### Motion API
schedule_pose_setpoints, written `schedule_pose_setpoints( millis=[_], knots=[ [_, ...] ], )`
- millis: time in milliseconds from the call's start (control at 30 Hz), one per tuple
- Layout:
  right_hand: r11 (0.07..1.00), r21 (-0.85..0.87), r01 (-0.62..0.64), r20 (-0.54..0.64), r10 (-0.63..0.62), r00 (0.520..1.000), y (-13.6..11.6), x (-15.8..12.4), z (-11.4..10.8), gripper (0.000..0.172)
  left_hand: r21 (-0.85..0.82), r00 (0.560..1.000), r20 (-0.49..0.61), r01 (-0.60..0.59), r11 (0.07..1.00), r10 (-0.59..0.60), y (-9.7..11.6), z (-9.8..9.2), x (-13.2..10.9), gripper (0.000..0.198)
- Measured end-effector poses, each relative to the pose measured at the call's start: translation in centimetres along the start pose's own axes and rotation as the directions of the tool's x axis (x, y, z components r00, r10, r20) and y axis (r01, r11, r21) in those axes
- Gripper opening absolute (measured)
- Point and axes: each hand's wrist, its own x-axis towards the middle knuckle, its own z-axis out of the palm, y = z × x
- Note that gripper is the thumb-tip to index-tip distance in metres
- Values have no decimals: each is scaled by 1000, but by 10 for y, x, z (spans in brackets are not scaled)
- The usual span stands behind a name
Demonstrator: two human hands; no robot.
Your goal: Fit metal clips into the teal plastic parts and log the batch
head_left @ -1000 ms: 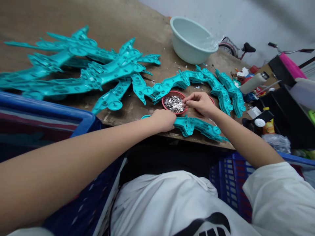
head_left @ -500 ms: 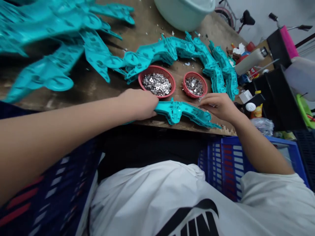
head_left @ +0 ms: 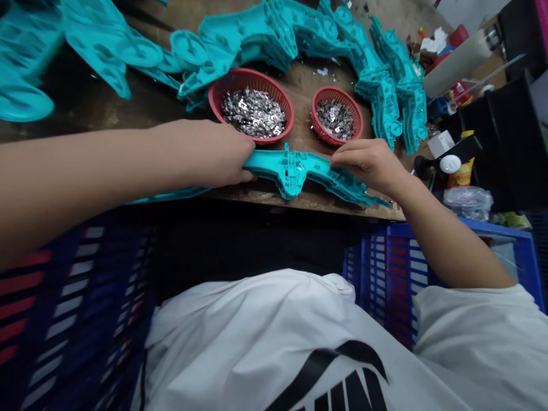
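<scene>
Far left first: left crate [head_left: 77, 297] below the table [head_left: 274, 200], slatted, hard up under the front edge. Above it, left forearm coming in across the wood. Left hand [head_left: 209, 154] palm down, fingers curled shut over the left end of the teal part [head_left: 295, 168], pinning it flat.

Teal part lying right along the table's front edge, long axis left to right, left end under the hand, right end tapering to a thin tip pointing right and slightly toward the body, just past the edge. Ribbed hub at mid-length, open side up. Almost no wood between part and drop-off.

Just behind: big red basket [head_left: 218, 94] of small metal pieces [head_left: 252, 111], nearly touching the left knuckles. Narrow strip of bare wood, then small red basket [head_left: 319, 103], just beyond the right hand.

Right hand [head_left: 372, 165] with fingers bent, tips bunched and nipped onto the part's right arm; anything small between the tips impossible to tell.

Farther back, heap of teal parts [head_left: 265, 28] curving round both baskets. Right crate [head_left: 385, 268] below the edge.
</scene>
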Motion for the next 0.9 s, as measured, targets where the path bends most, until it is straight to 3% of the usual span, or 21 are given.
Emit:
schedule_pose_setpoints(
  millis=[400,600,700,800,900],
  knots=[
    [999,15,-41,-15,41,999,-1,1,1,31,53,1000,-3,-25,998,25,3,-2,-4,44],
    [998,-59,28,44,-25,999,-7,4,1,34,-132,1000,-22,13,991,-16,1,0,-1,36],
    [999,-38,16,-22,-17,1000,4,1,-5,38,-144,1000,-24,-2,990,-2,-3,3,3,38],
    [989,-110,-101,-108,89,990,29,-8,-15,40,-52,999,-33,-28,998,27,-6,4,4,41],
    [891,-295,-346,-56,345,937,50,-19,-19,33,103,998,-39,-48,994,52,-9,4,0,44]
  ],
)
